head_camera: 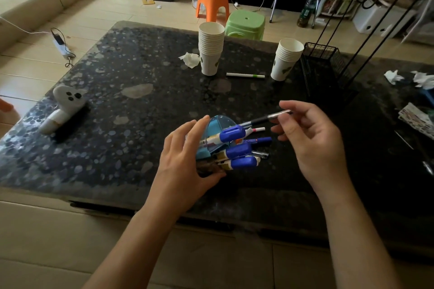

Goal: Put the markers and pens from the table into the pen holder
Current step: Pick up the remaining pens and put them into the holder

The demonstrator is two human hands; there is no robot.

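Observation:
A blue pen holder (217,125) is tipped toward the right near the table's front edge, with my left hand (185,159) wrapped around its left side. Several blue-capped markers (234,135) and pens stick out of its mouth to the right. My right hand (312,138) pinches the silver end of a black pen (265,119), whose other end reaches into the holder's mouth. A white pen with a green band (245,75) lies flat on the table farther back, between two stacks of paper cups.
Two paper cup stacks (210,51) (285,60) stand at the back, with crumpled tissue (190,59) beside the left one. A black wire rack (326,65) is at the right. A white ghost-shaped brush (63,105) lies at the left. Tissue and papers (415,119) sit at the far right.

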